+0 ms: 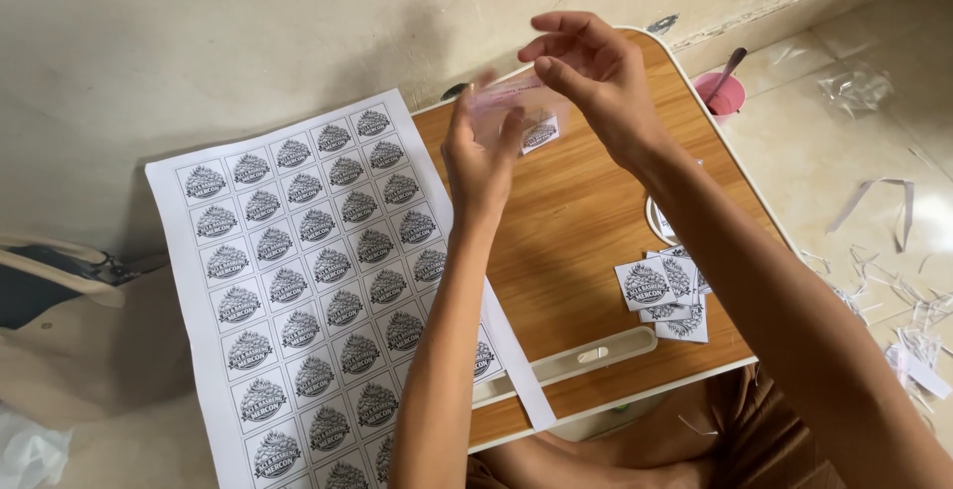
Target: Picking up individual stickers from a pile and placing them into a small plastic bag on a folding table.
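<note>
Looking down from the head camera: both hands are raised above the far part of a small wooden lap table. The left hand and the right hand together hold a small clear plastic bag, blurred here. The left hand's fingers close on its lower edge; the right hand's thumb and forefinger pinch its upper edge, with the other fingers spread loosely. A square label printed with a round black emblem shows at the bag's lower right corner; whether it sits inside the bag or on its face cannot be told.

A large white sheet of labels, printed in rows with the same emblem, lies partly on the table's left side and hangs over its edge. A small pile of cut labels rests near the table's right edge, well apart from the hands. A pink cup with a utensil standing in it sits on the floor just beyond the table's far right corner. Paper scraps litter the tiled floor at right. A beige bag lies at left.
</note>
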